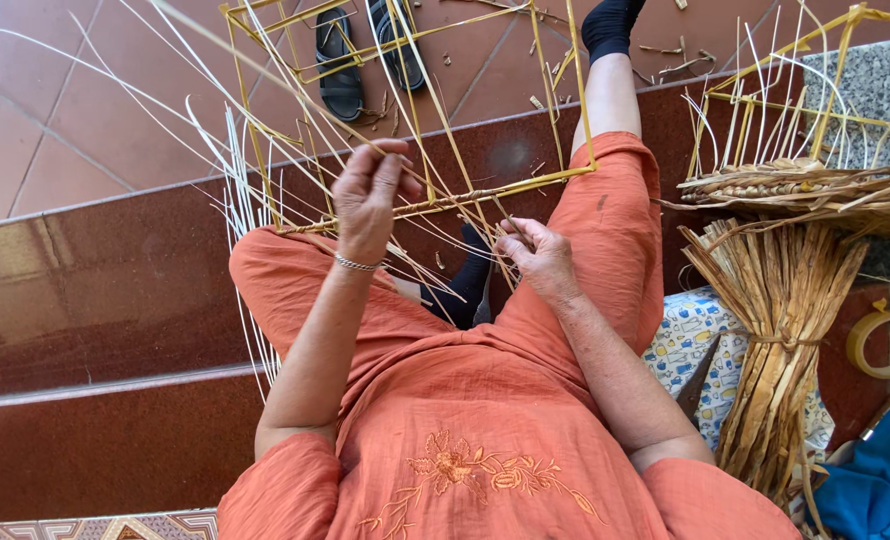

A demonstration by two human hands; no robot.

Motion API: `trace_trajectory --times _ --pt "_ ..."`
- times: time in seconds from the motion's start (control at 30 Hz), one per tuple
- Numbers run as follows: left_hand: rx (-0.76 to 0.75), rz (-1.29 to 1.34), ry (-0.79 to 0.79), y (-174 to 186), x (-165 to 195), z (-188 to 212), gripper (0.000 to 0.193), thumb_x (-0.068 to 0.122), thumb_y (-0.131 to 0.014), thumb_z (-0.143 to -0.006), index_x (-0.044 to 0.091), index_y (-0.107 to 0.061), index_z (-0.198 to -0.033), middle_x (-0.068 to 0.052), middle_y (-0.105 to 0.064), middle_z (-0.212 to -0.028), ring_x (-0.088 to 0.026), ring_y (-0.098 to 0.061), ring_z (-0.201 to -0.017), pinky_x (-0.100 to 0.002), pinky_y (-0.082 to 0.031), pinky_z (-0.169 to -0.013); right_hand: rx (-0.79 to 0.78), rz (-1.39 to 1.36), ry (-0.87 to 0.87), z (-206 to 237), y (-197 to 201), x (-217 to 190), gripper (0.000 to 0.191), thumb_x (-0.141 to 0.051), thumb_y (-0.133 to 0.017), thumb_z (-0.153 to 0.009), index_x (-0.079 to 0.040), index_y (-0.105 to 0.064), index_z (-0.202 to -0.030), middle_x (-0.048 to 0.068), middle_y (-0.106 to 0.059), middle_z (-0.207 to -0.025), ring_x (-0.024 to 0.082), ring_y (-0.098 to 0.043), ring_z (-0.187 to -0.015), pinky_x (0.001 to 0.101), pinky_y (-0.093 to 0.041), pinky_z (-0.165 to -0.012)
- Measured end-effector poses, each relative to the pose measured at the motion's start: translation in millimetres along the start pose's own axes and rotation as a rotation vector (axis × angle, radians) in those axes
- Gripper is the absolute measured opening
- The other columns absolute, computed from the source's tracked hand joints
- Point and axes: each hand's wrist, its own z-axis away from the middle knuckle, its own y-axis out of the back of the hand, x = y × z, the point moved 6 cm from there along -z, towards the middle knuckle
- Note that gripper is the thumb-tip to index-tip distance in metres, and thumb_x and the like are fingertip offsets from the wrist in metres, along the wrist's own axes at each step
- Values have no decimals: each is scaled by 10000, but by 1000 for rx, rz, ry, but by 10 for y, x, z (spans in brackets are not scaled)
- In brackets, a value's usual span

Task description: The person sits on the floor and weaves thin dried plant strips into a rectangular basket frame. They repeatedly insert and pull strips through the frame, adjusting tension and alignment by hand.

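Observation:
I sit on a step in orange clothes with a yellow wire frame [555, 176] resting over my knees. Pale thin reeds [240, 180] fan out from its near bar. My left hand [367, 198], wearing a silver bracelet, is raised and pinches one reed strand between thumb and fingers. My right hand [537, 252] lies lower, at the frame's near bar, with fingers curled on the strands there.
A tied bundle of dried straw-coloured fibre [780, 330] stands at my right, beneath a second yellow frame with a partly woven base [805, 185]. A roll of tape [885, 340] and blue cloth [875, 480] lie beside it. Black sandals [340, 65] sit on the tiled floor below the dark red steps [95, 290].

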Motion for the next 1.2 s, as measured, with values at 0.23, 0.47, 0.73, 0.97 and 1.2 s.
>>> trace_trajectory --times 0.23,0.47,0.73,0.97,1.2 --pt "66 -125 -333 -76 455 -167 170 75 -626 -1085 73 -640 -1254 -64 -740 -1042 -107 -752 -900 -253 -673 -786 49 226 10 133 33 -171 241 -181 -653 -1028 -44 -721 -1214 13 -743 -851 44 -683 -778 215 -555 -685" --pt "-146 -330 160 -696 -567 -250 173 35 -696 -971 69 -739 -1135 -75 -799 -891 -103 -707 -572 -239 -584 -463 65 170 -28 171 100 -180 194 -180 -679 -1004 -37 -753 -1114 -7 -715 -778 27 -638 -695 199 -524 -617" --pt "-353 -533 379 -814 -930 -219 138 129 -601 -981 70 -535 -1086 -100 -797 -870 -197 -690 -444 -306 -550 -381 0 -108 -37 155 274 -211 216 -182 -674 -1043 -7 -735 -932 30 -687 -820 76 -590 -715 235 -483 -665" --pt "-537 -490 401 -831 -1001 -225 132 84 -507 -968 46 -526 -1093 -145 -765 -838 -210 -754 -532 -317 -607 -418 -55 -468 141 -233 494 -909 294 -258 -564 -1100 -38 -665 -932 130 -727 -1009 177 -690 -877 338 -586 -838" --pt "-476 -525 489 -880 -944 -199 199 84 -708 -925 45 -545 -1032 -133 -768 -820 -193 -769 -572 -311 -590 -417 -124 -481 68 -1052 325 -1313 352 -390 -524 -1062 -58 -639 -1037 139 -714 -1198 208 -721 -1047 384 -601 -913"
